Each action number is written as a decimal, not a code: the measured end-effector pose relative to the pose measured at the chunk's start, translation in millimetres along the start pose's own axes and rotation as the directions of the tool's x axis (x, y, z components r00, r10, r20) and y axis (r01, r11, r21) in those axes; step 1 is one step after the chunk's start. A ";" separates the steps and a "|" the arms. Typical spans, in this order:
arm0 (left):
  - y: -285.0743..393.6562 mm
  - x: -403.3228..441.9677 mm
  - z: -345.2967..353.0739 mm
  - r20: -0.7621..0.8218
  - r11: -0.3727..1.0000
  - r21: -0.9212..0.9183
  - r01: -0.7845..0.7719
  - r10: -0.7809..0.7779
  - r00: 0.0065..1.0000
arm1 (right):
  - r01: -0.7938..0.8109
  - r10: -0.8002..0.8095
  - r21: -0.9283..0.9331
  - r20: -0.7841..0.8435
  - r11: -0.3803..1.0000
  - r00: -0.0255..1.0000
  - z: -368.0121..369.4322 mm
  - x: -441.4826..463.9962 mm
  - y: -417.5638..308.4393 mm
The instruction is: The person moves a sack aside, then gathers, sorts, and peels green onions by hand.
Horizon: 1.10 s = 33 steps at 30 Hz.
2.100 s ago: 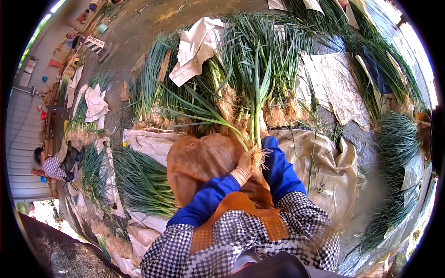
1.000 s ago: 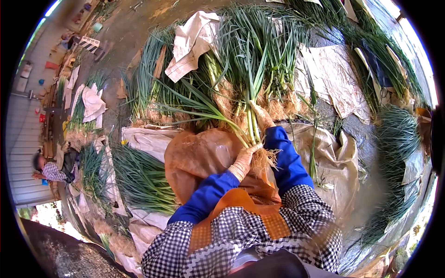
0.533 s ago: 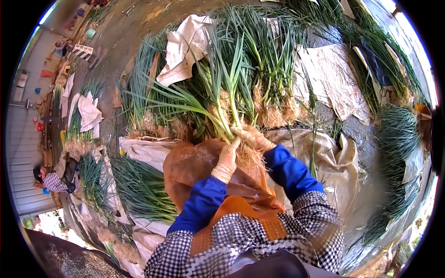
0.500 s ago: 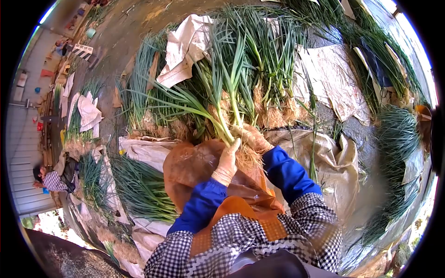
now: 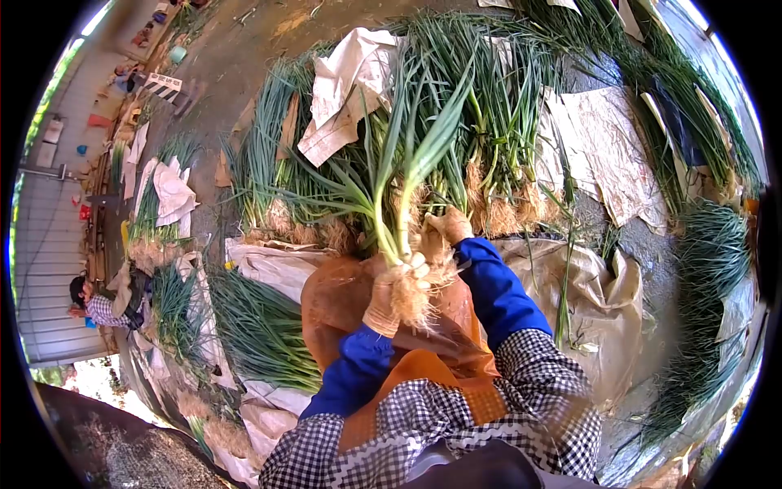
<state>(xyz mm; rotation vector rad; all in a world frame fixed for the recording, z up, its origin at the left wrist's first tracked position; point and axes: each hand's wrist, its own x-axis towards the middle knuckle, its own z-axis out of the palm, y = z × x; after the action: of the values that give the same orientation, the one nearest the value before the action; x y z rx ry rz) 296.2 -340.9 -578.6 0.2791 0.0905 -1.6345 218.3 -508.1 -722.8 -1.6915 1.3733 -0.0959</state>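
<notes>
Gloved and closed, my left hand point(image 5: 381, 306) grips a few green onion stalks point(image 5: 406, 208) just above their roots, over the orange-brown apron point(image 5: 338, 285). White bulb ends and pale roots point(image 5: 415, 300) hang beside its fingers. To the right and slightly farther off, my right hand point(image 5: 450, 224), also gloved, has its fingers curled near the root ends of the onions behind; what it holds, if anything, is hidden. A long row of green onions point(image 5: 505, 122) lies beyond both hands, roots towards me.
At the left lies a green onion pile point(image 5: 261, 330) beside pale cloth. A beige sheet point(image 5: 599, 318) spreads at the right, with more onions point(image 5: 705, 285) past it. A person point(image 5: 106, 310) in a checked top is at the far left.
My left hand has moved left and down with the stalks, turning the roots into view. My right hand has come off the held roots and shifted up beside the row.
</notes>
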 end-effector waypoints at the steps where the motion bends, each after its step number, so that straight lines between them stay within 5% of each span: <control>1: 9.2 -3.1 14.0 0.052 0.998 0.035 -0.048 0.046 0.998 | 0.022 -0.015 0.090 -0.078 0.996 0.997 8.9 12.1 5.1; 2: 20.9 -7.4 20.5 0.073 0.991 0.097 -0.091 0.085 0.994 | 0.106 -0.115 0.528 -0.015 0.842 0.993 0.7 13.0 6.1; 3: 30.2 -13.2 33.9 0.114 0.975 0.146 -0.167 0.151 0.982 | 0.130 -0.237 0.852 -0.007 0.507 0.972 -16.3 11.3 6.9; 5: 46.0 -21.5 49.6 0.181 0.921 0.229 -0.315 0.277 0.944 | 0.200 -0.195 0.845 -0.116 0.495 0.974 -109.0 -48.8 -30.1; 7: 47.6 -23.7 55.3 0.123 0.878 0.204 -0.432 0.415 0.902 | 0.122 -0.225 0.927 -0.042 0.354 0.973 -145.0 -61.5 -10.3; 8: 50.3 -22.1 50.4 0.024 0.883 0.208 -0.422 0.426 0.904 | 0.138 -0.149 0.728 -0.049 0.671 0.988 -140.6 -50.9 9.6; 9: 57.1 -18.1 33.2 -0.020 0.886 0.296 -0.358 0.380 0.925 | 0.039 -0.154 0.736 0.089 0.676 0.984 -107.6 -14.1 74.8; 10: 53.7 -11.4 8.6 -0.107 0.893 0.332 -0.305 0.357 0.928 | 0.247 -0.248 0.289 -0.033 0.925 0.968 -97.5 -1.3 114.6; 12: 31.5 -6.2 -7.6 -0.208 0.935 0.298 -0.191 0.259 0.943 | -0.041 0.030 0.629 0.028 0.777 0.999 -109.3 -52.8 80.5; 13: 18.6 -0.5 -37.0 -0.247 0.912 0.333 -0.239 0.329 0.911 | 0.100 -0.092 0.837 -0.060 0.538 0.994 -97.7 -57.9 73.9; 16: -32.8 1.7 -50.2 -0.449 0.981 0.189 0.033 0.057 0.892 | -0.029 -0.098 0.847 0.095 0.530 0.991 -84.8 -104.4 43.5; 19: -79.7 13.5 -55.5 -0.489 0.949 0.276 0.151 0.004 0.872 | 0.049 -0.229 0.785 0.121 0.618 0.966 -60.2 -128.2 21.9; 21: -84.3 10.5 -36.9 -0.535 0.918 0.349 0.189 0.030 0.845 | -0.040 -0.196 0.723 0.239 0.690 0.951 -51.4 -111.4 31.8; 24: -93.6 9.7 -66.1 -0.466 0.843 0.534 0.066 0.228 0.855 | 0.068 -0.104 0.494 0.045 0.867 0.994 -63.1 -86.4 3.9; 25: -100.6 7.4 -69.2 -0.452 0.796 0.604 0.024 0.318 0.834 | -0.013 0.007 0.227 0.031 0.974 1.000 -65.0 -79.0 0.0; 26: -103.0 8.9 -80.5 -0.465 0.765 0.643 0.025 0.365 0.807 | 0.224 -0.212 0.014 -0.270 0.974 0.939 -33.8 -57.2 32.5; 27: -102.4 13.3 -91.7 -0.469 0.731 0.682 0.023 0.413 0.781 | 0.375 -0.456 -0.260 -0.491 0.890 0.743 -4.3 -34.3 64.9; 28: -101.6 16.7 -92.4 -0.462 0.732 0.681 0.015 0.415 0.784 | 0.301 -0.295 -0.058 -0.437 0.952 0.850 -7.1 -48.1 59.3; 30: -102.2 18.9 -94.7 -0.481 0.789 0.604 -0.111 0.472 0.738 | 0.222 -0.107 0.217 -0.443 0.951 0.890 0.9 -74.7 52.5; 32: -101.2 16.2 -93.8 -0.513 0.841 0.536 -0.079 0.398 0.761 | 0.198 -0.005 0.438 -0.404 0.877 0.915 4.3 -119.2 51.8; 33: -97.5 15.1 -93.3 -0.525 0.880 0.473 -0.054 0.330 0.785 | 0.136 -0.070 0.429 -0.167 0.893 0.984 -18.4 -140.0 62.4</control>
<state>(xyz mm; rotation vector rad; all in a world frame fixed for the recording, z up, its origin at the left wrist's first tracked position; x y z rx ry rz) 210.5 -326.0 -682.8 1.1191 0.1645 -1.2850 110.0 -403.2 -689.9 -1.3905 1.2502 -0.5628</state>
